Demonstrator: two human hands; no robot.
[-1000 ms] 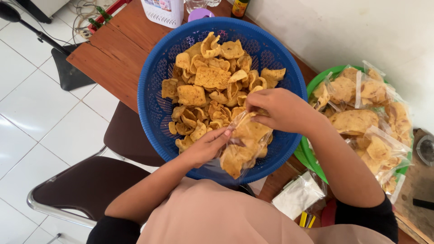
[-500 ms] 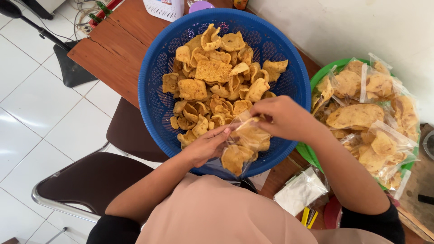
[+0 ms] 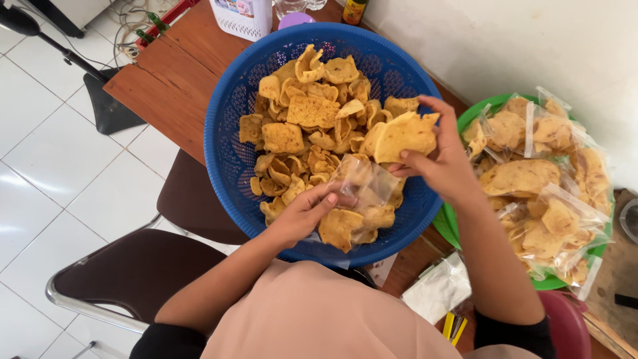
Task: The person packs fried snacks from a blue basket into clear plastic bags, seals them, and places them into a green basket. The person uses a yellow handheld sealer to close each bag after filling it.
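grip: right hand [image 3: 444, 166] pinches a cracker [image 3: 405, 136]; left hand [image 3: 302, 216] grasps a bag [image 3: 365, 183]
spot: over the blue basket [image 3: 222, 143]

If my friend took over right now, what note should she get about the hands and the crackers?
Left hand: holds a clear plastic bag open over the blue basket.
Right hand: grips one big cracker above the bag.
Loose crackers fill the blue basket on the wooden table.
Done: several filled bags lie in the green basket on the right.
Left: the held cracker is not yet in the bag, which looks only partly filled and unsealed; many loose crackers remain.
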